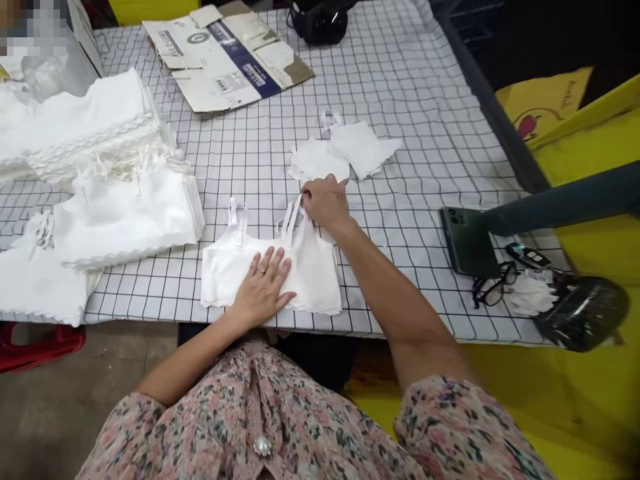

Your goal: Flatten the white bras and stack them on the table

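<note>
A white camisole-style crop top (270, 277) lies flat on the grid-patterned table cover, its scalloped hem toward me and its double straps pointing away. My left hand (263, 287), wearing a ring, presses flat on its front with the fingers spread. My right hand (325, 203) is at the top right of the garment, with its fingers pinching the right strap (293, 217). Beyond that hand, a loose pair of white fabric pieces (340, 153) with scalloped edges lies close to my fingers.
Stacks of folded white garments (125, 213) fill the table's left side. A flattened cardboard box (225, 57) and a black bag (320, 20) lie at the back. On the right are a phone (467, 241), glasses (493, 285), a key fob (527, 255) and a dark teal bar (565, 203).
</note>
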{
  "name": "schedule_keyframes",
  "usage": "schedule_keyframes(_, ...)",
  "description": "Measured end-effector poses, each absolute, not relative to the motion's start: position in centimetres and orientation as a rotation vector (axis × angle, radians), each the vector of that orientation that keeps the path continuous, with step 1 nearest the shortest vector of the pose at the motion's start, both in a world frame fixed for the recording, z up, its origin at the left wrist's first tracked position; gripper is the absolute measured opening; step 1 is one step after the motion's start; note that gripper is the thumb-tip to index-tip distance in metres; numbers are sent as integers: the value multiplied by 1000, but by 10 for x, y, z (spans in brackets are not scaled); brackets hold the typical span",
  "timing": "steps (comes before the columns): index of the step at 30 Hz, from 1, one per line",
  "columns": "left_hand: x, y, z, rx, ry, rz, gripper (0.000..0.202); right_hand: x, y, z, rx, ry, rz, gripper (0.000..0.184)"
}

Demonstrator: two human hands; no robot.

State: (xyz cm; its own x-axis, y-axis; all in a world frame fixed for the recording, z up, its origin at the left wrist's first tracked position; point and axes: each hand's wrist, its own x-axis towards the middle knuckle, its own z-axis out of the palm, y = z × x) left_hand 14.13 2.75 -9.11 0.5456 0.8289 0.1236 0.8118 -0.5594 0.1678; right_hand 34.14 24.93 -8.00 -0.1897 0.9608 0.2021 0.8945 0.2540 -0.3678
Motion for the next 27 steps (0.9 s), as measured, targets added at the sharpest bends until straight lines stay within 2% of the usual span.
schedule_keyframes(3,140,25,-93,2699,1439,302,75,361,254,-80,-1670,-2025,204,28)
schedule_keyframes(8,141,26,-93,2679,1456,334,73,393,279,-75,-1659,-2039,471,22)
schedule_keyframes(12,141,27,-91,2675,1452,346,70,390,294,-77,-1676,-2016,172,13)
schedule_keyframes(16,140,27,-91,2682,1461,342,71,384,300,-69,-1727,-1829,338,30)
schedule_keyframes(21,139,28,-92,2686,1458,369,69,419,312,-18,-1532,-1060,614,29)
schedule_keyframes(23,136,30,-92,2663,1444,423,65,436,308,9,-1486,-990,624,26)
schedule_keyframes(27,129,38,-93,2513,1358,725,44,458,271,49,-1393,-1035,531,22)
